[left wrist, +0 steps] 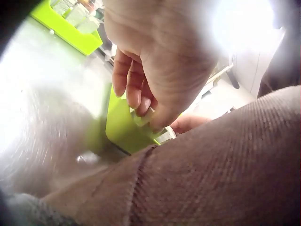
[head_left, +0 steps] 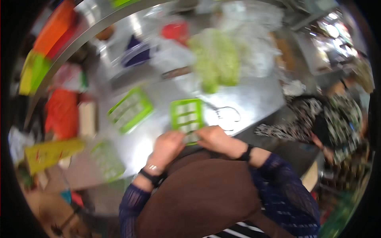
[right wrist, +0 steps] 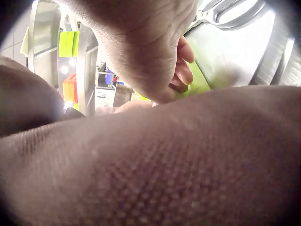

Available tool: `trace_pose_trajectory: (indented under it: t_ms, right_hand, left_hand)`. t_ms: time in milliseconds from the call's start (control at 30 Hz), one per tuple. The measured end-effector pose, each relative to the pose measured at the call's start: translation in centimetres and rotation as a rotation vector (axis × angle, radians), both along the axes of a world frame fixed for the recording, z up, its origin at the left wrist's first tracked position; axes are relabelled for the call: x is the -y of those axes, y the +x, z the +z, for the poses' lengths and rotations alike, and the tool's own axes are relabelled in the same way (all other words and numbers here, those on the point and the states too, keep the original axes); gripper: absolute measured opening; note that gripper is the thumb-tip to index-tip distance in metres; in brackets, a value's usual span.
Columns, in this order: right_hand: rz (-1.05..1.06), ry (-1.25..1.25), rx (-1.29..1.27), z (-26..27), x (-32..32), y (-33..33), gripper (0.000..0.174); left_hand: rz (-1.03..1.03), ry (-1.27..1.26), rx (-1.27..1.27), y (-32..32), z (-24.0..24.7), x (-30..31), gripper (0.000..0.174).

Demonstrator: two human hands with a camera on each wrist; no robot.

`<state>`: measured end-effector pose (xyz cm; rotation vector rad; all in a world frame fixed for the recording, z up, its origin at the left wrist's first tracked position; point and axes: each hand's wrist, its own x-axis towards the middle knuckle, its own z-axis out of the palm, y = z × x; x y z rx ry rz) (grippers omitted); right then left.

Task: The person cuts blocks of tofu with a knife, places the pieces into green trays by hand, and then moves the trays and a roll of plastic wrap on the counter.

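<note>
A bright green tray (head_left: 173, 113) holding rows of pale blocks lies flat on the metal table in front of me. At its near left corner is my left hand (head_left: 168, 146), fingers and thumb curled at the green edge (left wrist: 120, 125), with a pale block (left wrist: 167, 135) close to the thumb. Across the tray, my right hand (head_left: 216, 139) has its fingers bent at the other near corner, against the green edge (right wrist: 200, 80). The palms partly hide what the fingertips pinch. Scissors (right wrist: 225, 14) lie just right of the tray.
A second green tray (head_left: 138, 121) of pale blocks stands to the left, and a paler green tray (head_left: 107, 160) nearer me. Behind are bagged yellow-green vegetables (head_left: 214, 55), plastic bags and a red item (head_left: 174, 31). A yellow sign (head_left: 53, 154) stands at left; another person (head_left: 341, 115) is at right.
</note>
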<state>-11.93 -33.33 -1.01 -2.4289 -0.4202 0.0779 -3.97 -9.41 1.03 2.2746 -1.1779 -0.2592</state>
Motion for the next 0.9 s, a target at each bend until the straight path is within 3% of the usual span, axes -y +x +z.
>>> trace_pose_trajectory:
  t_ms: [67,167,367,900]
  right_hand:
    - [-0.038,0.033,-0.010,0.2,-0.3,-0.4,0.024]
    - [-0.026,0.098,0.035,0.9,0.5,-0.5,0.030]
    - [-0.037,0.075,0.012,0.8,1.0,-1.2,0.040]
    - [-0.099,0.175,-0.023,0.9,1.0,-1.7,0.031]
  left_hand:
    - [0.013,0.040,-0.014,-0.5,-0.2,-0.3,0.038]
    - [0.028,-0.086,-0.036,-0.3,1.3,0.7,0.032]
    - [0.088,-0.063,-0.124,0.3,0.8,0.4,0.021]
    - [0.273,-0.043,-0.225,0.9,-1.6,0.5,0.031]
